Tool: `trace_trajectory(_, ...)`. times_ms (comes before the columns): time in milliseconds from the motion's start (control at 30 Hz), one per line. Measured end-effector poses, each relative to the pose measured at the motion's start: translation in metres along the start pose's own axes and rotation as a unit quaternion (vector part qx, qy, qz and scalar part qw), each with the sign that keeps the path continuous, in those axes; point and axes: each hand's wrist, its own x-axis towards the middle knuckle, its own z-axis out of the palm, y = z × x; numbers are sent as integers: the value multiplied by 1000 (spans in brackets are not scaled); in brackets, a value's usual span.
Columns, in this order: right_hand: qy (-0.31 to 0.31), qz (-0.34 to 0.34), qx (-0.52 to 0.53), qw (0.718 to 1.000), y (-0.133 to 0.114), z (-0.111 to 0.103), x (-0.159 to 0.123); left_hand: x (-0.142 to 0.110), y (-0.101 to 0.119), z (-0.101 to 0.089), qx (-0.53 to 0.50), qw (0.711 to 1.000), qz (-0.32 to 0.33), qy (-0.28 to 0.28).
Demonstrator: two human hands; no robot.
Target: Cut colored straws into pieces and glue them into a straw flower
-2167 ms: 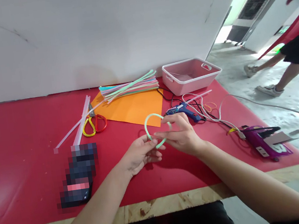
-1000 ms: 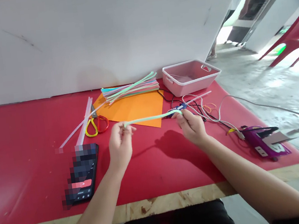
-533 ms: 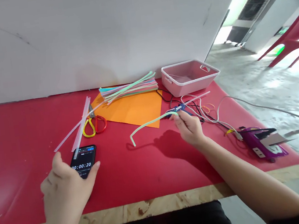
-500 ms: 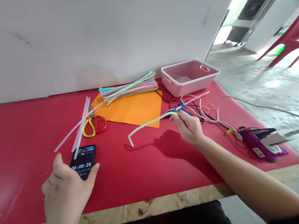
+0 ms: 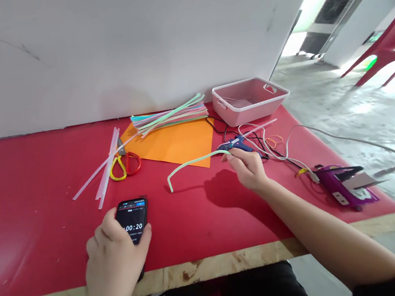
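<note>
broadly, a red tabletop (image 5: 194, 231) bears a pink basket (image 5: 251, 113) at back right; then the left hand (image 5: 113, 253) clasps a phone (image 5: 136, 219) by its long edges near the front, and the right hand (image 5: 249, 167) pinches one end of a bent green stem (image 5: 194, 161) mid-table.

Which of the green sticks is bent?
The green stick in the right hand: its free end hooks down, while those in the bundle look straight.
</note>
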Motion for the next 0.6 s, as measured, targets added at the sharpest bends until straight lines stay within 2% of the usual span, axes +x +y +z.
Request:
trace_trajectory(133, 3, 1, -8, 1000, 0, 0, 1, 4, 10, 1, 65, 998, 0, -26)
trace_trajectory(400, 8, -9, -23, 1000, -3, -1, 3, 10, 12, -1, 65, 997, -20, -46)
trace_trajectory(600, 1, -23, -26, 999, -3, -1, 1, 7, 17, 0, 100, 994, -4, -35)
